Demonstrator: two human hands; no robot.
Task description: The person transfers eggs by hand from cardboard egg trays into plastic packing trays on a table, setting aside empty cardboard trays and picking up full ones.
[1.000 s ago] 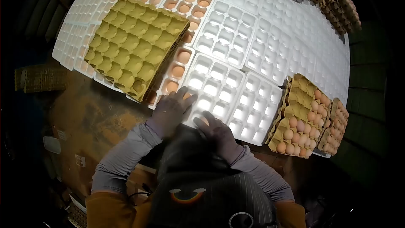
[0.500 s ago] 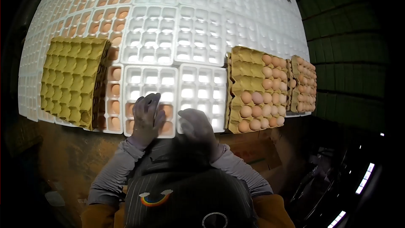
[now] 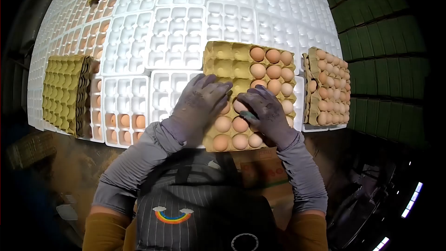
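Note:
A yellowish pulp egg tray (image 3: 213, 52) lies in front of me, with brown eggs in its right columns and nearest rows. My left hand (image 3: 200, 104), in a thin glove, reaches over the tray's left side, its fingers curled around an egg (image 3: 225, 108) that they partly cover. Beside it, my right hand (image 3: 267, 111), also gloved, grips another egg (image 3: 239, 106) between fingers and thumb. Both eggs are at the tray's surface; whether they are lifted I cannot tell. To the left, a white foam tray (image 3: 126, 81) holds eggs in its two nearest rows.
Many white foam trays (image 3: 176, 35) cover the table, some with eggs. A stack of pulp trays (image 3: 65, 95) stands at the left. Another egg-filled pulp tray (image 3: 320, 56) is at the right. A cardboard box (image 3: 262, 167) sits below the table edge.
Both hands have moved from the white foam tray to the pulp tray on the right and closed on eggs. My view has shifted right. More eggs now show in the foam tray's near rows.

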